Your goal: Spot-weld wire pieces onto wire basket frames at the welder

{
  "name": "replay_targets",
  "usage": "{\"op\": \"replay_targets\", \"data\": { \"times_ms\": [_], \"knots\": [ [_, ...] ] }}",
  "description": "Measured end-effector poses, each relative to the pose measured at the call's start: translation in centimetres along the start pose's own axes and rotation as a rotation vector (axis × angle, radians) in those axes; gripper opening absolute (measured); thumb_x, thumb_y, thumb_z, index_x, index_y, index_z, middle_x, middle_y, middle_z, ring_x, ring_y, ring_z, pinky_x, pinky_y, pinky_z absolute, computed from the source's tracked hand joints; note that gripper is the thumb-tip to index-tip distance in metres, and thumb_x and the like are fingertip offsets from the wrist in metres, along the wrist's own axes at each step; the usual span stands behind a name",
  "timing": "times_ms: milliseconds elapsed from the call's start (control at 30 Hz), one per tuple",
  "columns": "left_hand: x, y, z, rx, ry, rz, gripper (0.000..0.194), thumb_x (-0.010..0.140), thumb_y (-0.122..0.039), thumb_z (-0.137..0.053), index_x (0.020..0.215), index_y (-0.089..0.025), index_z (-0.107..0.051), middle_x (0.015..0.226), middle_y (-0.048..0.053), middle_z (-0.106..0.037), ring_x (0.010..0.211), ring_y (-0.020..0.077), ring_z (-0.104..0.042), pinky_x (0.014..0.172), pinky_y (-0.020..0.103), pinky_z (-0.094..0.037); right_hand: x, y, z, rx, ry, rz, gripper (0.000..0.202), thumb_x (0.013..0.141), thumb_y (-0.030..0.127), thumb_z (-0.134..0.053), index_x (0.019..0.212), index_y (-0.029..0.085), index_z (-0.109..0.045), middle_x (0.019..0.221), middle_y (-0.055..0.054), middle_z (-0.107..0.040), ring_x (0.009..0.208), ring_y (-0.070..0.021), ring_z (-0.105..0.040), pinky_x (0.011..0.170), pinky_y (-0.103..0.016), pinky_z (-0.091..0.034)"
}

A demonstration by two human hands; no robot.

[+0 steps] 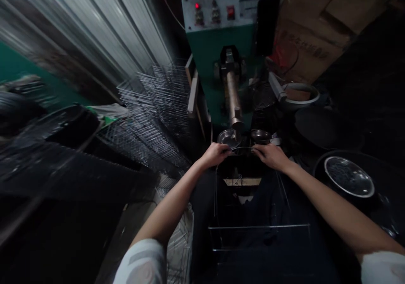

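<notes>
My left hand (pixel 217 154) and my right hand (pixel 269 155) are both closed, pinching a thin wire piece (pixel 242 148) that spans the gap between them. A wire frame (pixel 259 226) hangs below the hands over my lap, its long sides running up towards them. Just beyond the wire is the metal arm (pixel 233 98) of a green machine (pixel 205 48), its tip pointing down. One metal bowl (pixel 225 137) sits beside my left hand, and a second small bowl (pixel 260 135) is behind my right hand.
Wire racks (pixel 155 107) are piled at the left. A glass-like round dish (pixel 349 177) holding small pieces lies at the right, with a white bucket (pixel 300 103) behind. Cardboard boxes (pixel 310 35) stand at the back right. A dark slab (pixel 69 170) fills the left side.
</notes>
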State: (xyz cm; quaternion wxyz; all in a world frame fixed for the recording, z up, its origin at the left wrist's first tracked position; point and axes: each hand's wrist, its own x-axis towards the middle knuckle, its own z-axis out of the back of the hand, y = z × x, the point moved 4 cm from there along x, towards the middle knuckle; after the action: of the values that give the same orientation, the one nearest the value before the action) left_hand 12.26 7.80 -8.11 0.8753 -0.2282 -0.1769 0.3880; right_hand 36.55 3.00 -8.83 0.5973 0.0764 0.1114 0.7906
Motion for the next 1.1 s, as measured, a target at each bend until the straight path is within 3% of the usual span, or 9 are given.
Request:
{"op": "replay_targets", "data": {
  "times_ms": [167, 300, 433, 667, 867, 1100],
  "knots": [
    [-0.2, -0.5, 1.4, 0.004, 0.024, -0.001, 0.035, 0.101, -0.034, -0.051, 0.087, -0.013, -0.074, 0.060, -0.003, -0.059, 0.055, 0.0087, -0.049, 0.057, 0.019, -0.035, -0.2, 0.3, 0.1, -0.068, 0.000, -0.003, 0.032, 0.108, 0.034, -0.048, 0.132, 0.030, -0.068, 0.114, -0.005, -0.076, 0.100, -0.0281, -0.072, 0.075, -0.032, -0.050],
    [-0.8, -1.3, 0.7, 0.049, 0.004, -0.023, 0.018, 0.095, -0.025, -0.059, 0.102, -0.017, -0.073, 0.077, 0.002, -0.070, 0.067, 0.0137, -0.062, 0.065, 0.022, -0.042, -0.2, 0.6, 0.3, -0.094, 0.019, -0.020, 0.032, 0.108, 0.034, -0.049, 0.133, 0.031, -0.068, 0.112, -0.006, -0.077, 0.101, -0.0288, -0.073, 0.076, -0.032, -0.052],
    [-1.2, -1.5, -0.4, 0.104, -0.045, -0.018, 0.020, 0.097, -0.020, -0.052, 0.101, -0.019, -0.071, 0.090, 0.007, -0.074, 0.078, 0.0185, -0.068, 0.069, 0.025, -0.045, -0.3, 0.7, 0.6, -0.090, 0.006, -0.029, 0.031, 0.107, 0.034, -0.051, 0.132, 0.030, -0.069, 0.113, -0.006, -0.076, 0.101, -0.0286, -0.073, 0.077, -0.032, -0.052],
    [-1.0, -1.0, -0.8, 0.084, -0.095, -0.033, 0.020, 0.098, -0.022, -0.052, 0.085, -0.018, -0.067, 0.078, 0.004, -0.069, 0.069, 0.0159, -0.063, 0.065, 0.024, -0.040, -0.4, 1.0, 0.8, -0.057, 0.001, -0.018, 0.027, 0.108, 0.031, -0.051, 0.126, 0.029, -0.071, 0.114, -0.004, -0.076, 0.103, -0.0276, -0.072, 0.076, -0.031, -0.052],
    [-0.9, -0.3, -1.3, 0.022, -0.116, -0.044, 0.020, 0.098, -0.022, -0.053, 0.084, -0.016, -0.066, 0.070, 0.000, -0.064, 0.064, 0.0124, -0.058, 0.064, 0.022, -0.038, -0.2, 0.8, 0.5, -0.004, -0.007, 0.001, 0.025, 0.108, 0.032, -0.051, 0.122, 0.029, -0.072, 0.111, -0.003, -0.077, 0.102, -0.0257, -0.072, 0.078, -0.030, -0.051],
    [-0.7, -0.4, -0.3, 0.000, -0.129, -0.042, 0.021, 0.098, -0.022, -0.052, 0.085, -0.016, -0.067, 0.068, -0.001, -0.063, 0.061, 0.0113, -0.055, 0.062, 0.021, -0.037, 0.6, 1.2, 1.5, -0.011, -0.004, 0.012, 0.025, 0.107, 0.030, -0.051, 0.122, 0.029, -0.071, 0.117, -0.004, -0.075, 0.108, -0.0255, -0.070, 0.082, -0.029, -0.050]
  ]
}}
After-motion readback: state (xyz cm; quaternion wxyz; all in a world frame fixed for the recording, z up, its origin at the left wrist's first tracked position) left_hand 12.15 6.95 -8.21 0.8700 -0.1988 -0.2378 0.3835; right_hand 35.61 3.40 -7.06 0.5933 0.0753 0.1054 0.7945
